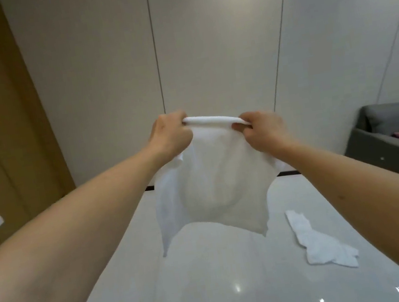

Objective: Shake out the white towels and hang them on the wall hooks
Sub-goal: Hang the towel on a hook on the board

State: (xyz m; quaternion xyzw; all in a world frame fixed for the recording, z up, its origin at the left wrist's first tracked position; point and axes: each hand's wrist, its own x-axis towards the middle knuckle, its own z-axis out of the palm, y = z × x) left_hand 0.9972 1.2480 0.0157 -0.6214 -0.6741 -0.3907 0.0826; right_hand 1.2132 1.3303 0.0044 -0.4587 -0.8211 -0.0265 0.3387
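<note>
So both hands are up in front of the wall, holding one white towel (pixel 215 190) by its top edge. The left hand (pixel 170 136) has its grip curled tight round the left end of that edge, the right hand (pixel 261 129) pinches the right end, and the bit between them is bunched into a roll. Below the roll the held towel hangs out in the air, billowing a little, its lower corners clear of the glossy white tabletop (pixel 215 292) underneath.

A second towel (pixel 320 241) lies crumpled on the tabletop, below and to the right of the held towel, not touching it.

Thing is, I can't see any wall hooks from here. The panelled wall (pixel 215 44) behind the held towel looks bare, so my guess is the hooks are somewhere out of view.

What could go wrong, imo:
- the top edge is rolled up, not spread, so if it goes on a hook like that it'll hang as a lump
- both grips only have the ends, so a hard snap could yank one corner free and the held towel drops on the tabletop
- a big low shake might catch the crumpled one and drag it off the tabletop
</note>
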